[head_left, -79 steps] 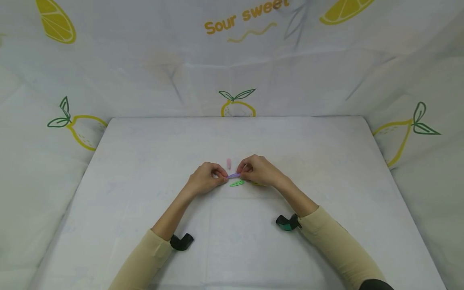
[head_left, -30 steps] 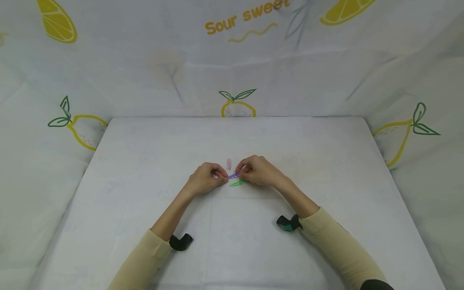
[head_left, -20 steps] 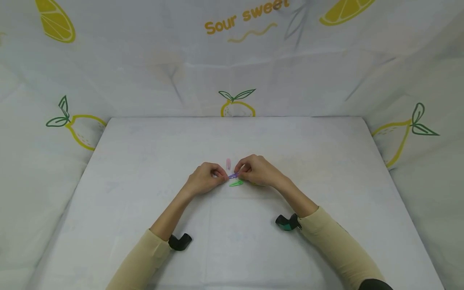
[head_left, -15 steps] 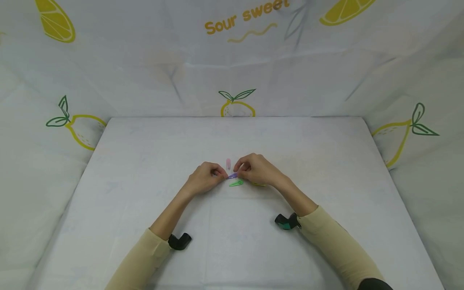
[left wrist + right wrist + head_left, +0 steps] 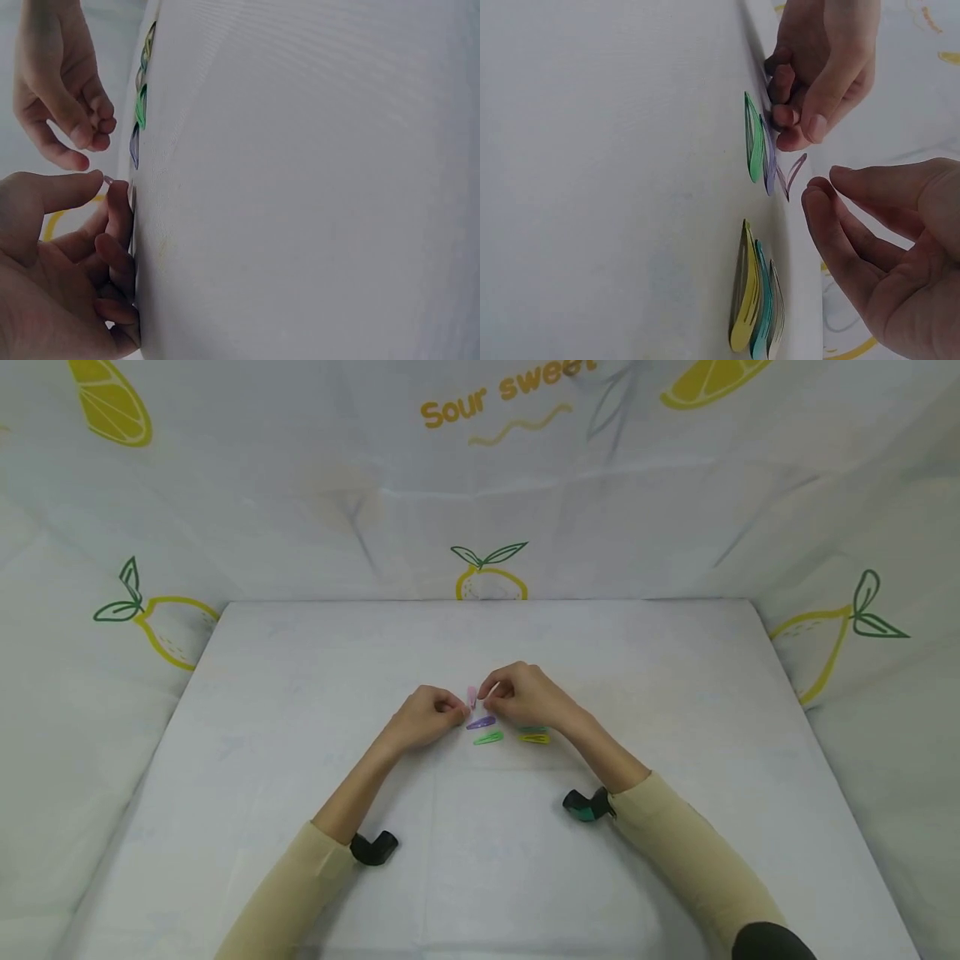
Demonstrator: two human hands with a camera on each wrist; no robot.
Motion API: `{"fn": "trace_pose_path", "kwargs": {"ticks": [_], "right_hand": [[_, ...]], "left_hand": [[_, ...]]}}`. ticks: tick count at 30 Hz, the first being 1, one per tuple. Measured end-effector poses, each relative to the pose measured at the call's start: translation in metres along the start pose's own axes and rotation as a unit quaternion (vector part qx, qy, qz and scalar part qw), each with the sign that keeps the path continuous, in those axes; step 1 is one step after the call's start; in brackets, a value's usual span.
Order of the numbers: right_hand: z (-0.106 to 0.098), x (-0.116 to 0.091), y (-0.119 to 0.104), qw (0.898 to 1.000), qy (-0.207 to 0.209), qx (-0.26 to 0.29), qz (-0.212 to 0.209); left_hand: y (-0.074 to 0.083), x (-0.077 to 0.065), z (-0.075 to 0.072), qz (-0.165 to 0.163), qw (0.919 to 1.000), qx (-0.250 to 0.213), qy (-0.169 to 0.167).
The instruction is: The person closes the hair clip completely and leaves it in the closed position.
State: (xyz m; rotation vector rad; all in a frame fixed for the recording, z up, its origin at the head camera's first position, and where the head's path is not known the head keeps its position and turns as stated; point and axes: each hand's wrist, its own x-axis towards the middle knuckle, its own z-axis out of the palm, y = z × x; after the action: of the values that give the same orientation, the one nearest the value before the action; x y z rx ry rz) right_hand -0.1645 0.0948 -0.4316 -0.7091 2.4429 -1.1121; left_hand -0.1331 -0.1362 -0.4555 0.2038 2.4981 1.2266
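A purple hair clip [image 5: 481, 723] lies on the table below the hands, with a light green clip [image 5: 488, 738] in front of it. My left hand [image 5: 427, 717] pinches a pink hair clip [image 5: 791, 176] between thumb and index finger. That clip stands raised, its two arms spread in a V in the right wrist view. Just to its right is my right hand [image 5: 525, 693], thumb and fingertips bent towards the clip with a gap between them and nothing in them. In the left wrist view only a bit of the pink clip [image 5: 109, 180] shows; the left fingers hide the rest.
To the right, under and beside the right hand, lie a yellow clip [image 5: 744, 300], a teal clip [image 5: 762, 307] and a pale clip [image 5: 777, 311] in a row. The white table [image 5: 300, 652] has lemon-print cloth behind and along its sides.
Both hands have let go of the purple clip, which now lies on the table. They have moved up slightly to the pink clip. The yellow and teal clips have come into view.
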Motion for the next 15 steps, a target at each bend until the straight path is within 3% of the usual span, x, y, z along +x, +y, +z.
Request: {"fn": "trace_pose_path", "kwargs": {"ticks": [15], "right_hand": [[-0.002,0.038,0.005,0.999,-0.016,-0.010,0.042]], "left_hand": [[0.004,0.010,0.000,-0.027,0.9989,0.028,0.026]]}}
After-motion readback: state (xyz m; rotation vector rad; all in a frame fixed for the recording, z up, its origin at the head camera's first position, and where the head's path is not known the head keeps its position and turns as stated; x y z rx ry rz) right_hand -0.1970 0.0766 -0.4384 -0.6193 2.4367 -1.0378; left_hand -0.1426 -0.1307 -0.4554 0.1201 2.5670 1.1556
